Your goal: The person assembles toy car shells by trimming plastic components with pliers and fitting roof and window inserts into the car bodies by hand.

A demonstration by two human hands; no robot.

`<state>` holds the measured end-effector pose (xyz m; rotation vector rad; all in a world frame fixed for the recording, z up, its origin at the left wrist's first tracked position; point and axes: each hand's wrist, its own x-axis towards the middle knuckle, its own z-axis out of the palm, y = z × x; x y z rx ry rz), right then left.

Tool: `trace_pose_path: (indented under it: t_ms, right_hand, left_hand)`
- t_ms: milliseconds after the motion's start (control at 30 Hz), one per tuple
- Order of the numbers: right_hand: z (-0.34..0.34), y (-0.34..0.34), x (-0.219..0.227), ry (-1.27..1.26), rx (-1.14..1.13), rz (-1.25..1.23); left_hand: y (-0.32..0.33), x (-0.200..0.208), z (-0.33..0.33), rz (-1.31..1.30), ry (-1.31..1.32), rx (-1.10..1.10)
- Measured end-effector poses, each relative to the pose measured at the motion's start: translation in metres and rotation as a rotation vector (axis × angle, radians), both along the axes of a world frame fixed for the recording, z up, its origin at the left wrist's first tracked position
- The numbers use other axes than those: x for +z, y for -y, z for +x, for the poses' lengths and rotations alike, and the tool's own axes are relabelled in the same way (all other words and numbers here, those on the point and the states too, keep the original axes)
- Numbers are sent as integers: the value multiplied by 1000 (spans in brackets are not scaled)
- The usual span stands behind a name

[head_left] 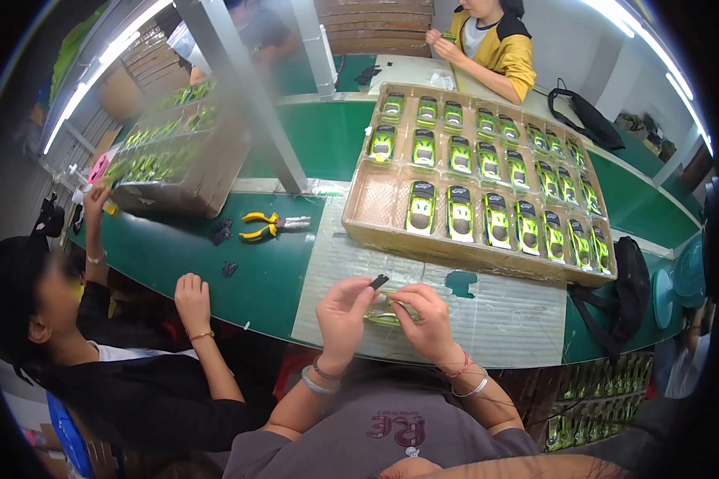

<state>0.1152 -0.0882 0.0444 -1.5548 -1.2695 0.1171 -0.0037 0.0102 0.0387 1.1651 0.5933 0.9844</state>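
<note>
Over green table (295, 271), left hand (342, 313) pinches black part (379, 281), right hand (428, 318) grips toy car (383, 317).

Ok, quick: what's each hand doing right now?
Left hand: closed, pinching a small black part.
Right hand: closed, holding a green toy car shell.

My left hand (342, 313) is raised in front of me, thumb and forefinger pinched together at the tips, a bracelet and a bangle on the wrist. My right hand (427, 318) sits just beside it, fingers curled inward and closed, wrist bent, bands around it too.
</note>
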Motion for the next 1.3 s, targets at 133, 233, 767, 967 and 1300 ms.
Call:
trace_pose_path:
  t_ms: [133,233,767,967,1300]
  right_hand:
    - [0,0,1,-361,-95,9]
    - [-1,0,0,-521,-88,44]
    - [16,16,-3,-157,-119,96]
    - [13,22,2,-69,-125,83]
    - [17,30,7,-154,-156,51]
  left_hand:
    - [12,-2,16,53,-25,-12]
    - [15,-3,22,60,-45,-44]
    - [-113,-16,-123,537,-1010,649]
    - [-113,-26,-125,911,-1087,622]
    - [-271,-18,-149,697,-1423,646]
